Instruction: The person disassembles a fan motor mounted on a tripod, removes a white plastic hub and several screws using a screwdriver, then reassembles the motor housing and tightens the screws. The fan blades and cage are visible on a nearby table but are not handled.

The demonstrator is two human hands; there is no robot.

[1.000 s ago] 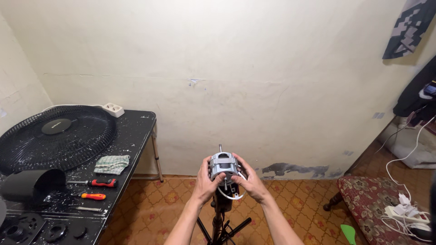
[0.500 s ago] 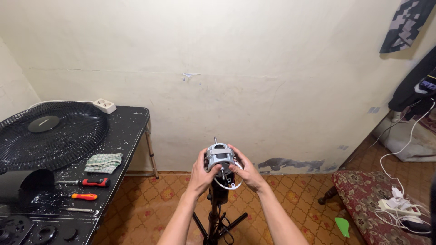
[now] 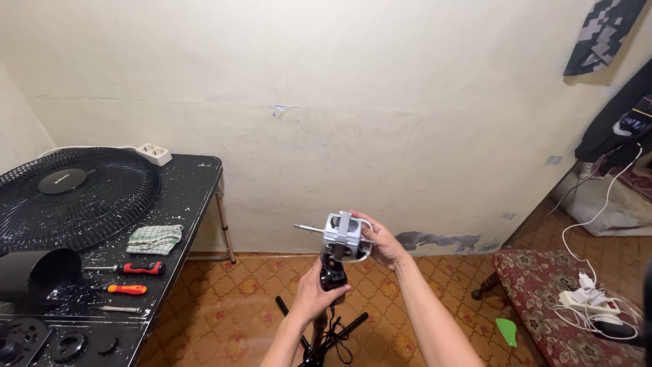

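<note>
The fan motor (image 3: 345, 236) sits on top of the fan stand (image 3: 319, 326), right of the table (image 3: 183, 197). On the table, the fan grille (image 3: 75, 194) lies behind two screwdrivers (image 3: 132, 269).

Black desk (image 3: 197, 178) standing against wall at left. Round black fan grille (image 3: 68, 197) lying on desk. White power strip (image 3: 153, 153) sitting at back edge of desk. Checked green cloth (image 3: 155, 238) lying beside grille. Red-handled screwdriver (image 3: 136, 268) and orange-handled screwdriver (image 3: 125, 289) lying near front, close together. Black cone-shaped cover (image 3: 37, 268) resting at left edge. Patterned rug (image 3: 543, 285) and white cable (image 3: 598, 217) lying at right.
</note>
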